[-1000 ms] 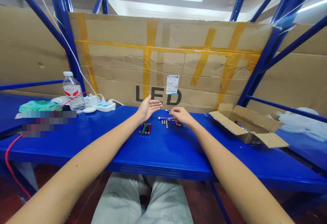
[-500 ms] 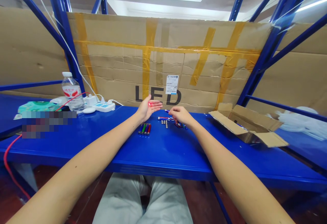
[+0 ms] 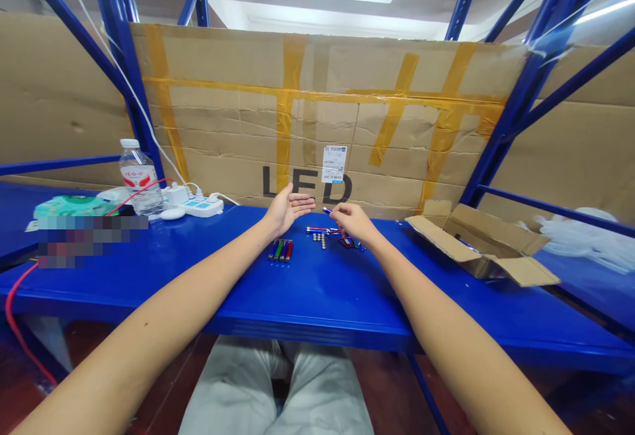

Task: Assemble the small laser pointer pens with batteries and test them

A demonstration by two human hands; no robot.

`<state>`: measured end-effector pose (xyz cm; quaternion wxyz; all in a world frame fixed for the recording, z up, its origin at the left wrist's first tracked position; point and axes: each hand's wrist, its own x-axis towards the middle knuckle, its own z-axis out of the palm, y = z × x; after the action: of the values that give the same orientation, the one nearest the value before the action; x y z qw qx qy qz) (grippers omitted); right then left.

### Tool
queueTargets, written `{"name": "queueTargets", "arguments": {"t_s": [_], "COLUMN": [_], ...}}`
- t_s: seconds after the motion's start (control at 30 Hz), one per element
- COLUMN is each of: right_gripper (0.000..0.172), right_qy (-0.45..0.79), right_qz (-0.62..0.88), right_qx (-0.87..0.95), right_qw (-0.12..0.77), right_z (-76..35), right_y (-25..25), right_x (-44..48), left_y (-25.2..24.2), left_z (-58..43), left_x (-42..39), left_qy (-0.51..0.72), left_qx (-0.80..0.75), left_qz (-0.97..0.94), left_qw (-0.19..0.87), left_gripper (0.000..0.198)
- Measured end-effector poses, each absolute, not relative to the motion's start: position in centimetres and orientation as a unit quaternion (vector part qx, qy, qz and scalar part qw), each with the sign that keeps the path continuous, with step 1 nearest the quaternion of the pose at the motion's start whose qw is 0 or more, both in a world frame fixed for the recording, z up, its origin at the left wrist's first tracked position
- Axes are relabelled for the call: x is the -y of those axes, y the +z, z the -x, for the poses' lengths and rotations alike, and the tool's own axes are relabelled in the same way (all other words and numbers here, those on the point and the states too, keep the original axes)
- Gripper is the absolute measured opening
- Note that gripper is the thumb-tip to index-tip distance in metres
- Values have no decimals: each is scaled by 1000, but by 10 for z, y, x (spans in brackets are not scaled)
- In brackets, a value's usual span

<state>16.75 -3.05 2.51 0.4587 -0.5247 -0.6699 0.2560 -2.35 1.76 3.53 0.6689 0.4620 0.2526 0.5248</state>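
My left hand (image 3: 286, 213) is raised over the table, palm showing and fingers stretched out, with nothing in it. To its right, my right hand (image 3: 353, 221) pinches a small blue-purple laser pointer (image 3: 327, 211) whose end points toward the left palm. Under the hands, red and blue pointers (image 3: 316, 230) lie flat on the table. Several small silver button cells (image 3: 323, 242) are lined up just in front of them. Below my left hand, several blue, green and red pointers (image 3: 280, 251) sit side by side. Small dark parts (image 3: 348, 243) under my right hand are partly hidden.
An open cardboard box (image 3: 476, 243) stands on the blue table (image 3: 317, 296) at right. At left are a water bottle (image 3: 139, 180), a white power strip (image 3: 202, 206) and a green tissue pack (image 3: 72, 206). A tall cardboard sheet (image 3: 228, 131) closes off the back.
The red light spot on my left palm is gone. My right hand has raised the laser pointer slightly, and more of it shows. My left hand has barely moved.
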Motion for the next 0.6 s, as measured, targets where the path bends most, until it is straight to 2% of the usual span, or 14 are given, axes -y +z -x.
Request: {"name": "queueTargets", "arguments": {"t_s": [0.17, 0.6], "right_gripper": [12, 15], "right_qy": [235, 228], "right_qz": [540, 541], "right_qx": [690, 696], "right_qw": [422, 414], "right_z": [-166, -164], "right_y": [27, 28], "right_x": [35, 38], "left_y": [36, 36], "left_z": [24, 24], "left_x": [-17, -17], "left_qy": [527, 514], "left_qx": [-249, -239], "left_qz": [-460, -478], "left_qw": [670, 672], "left_gripper": [55, 58]}}
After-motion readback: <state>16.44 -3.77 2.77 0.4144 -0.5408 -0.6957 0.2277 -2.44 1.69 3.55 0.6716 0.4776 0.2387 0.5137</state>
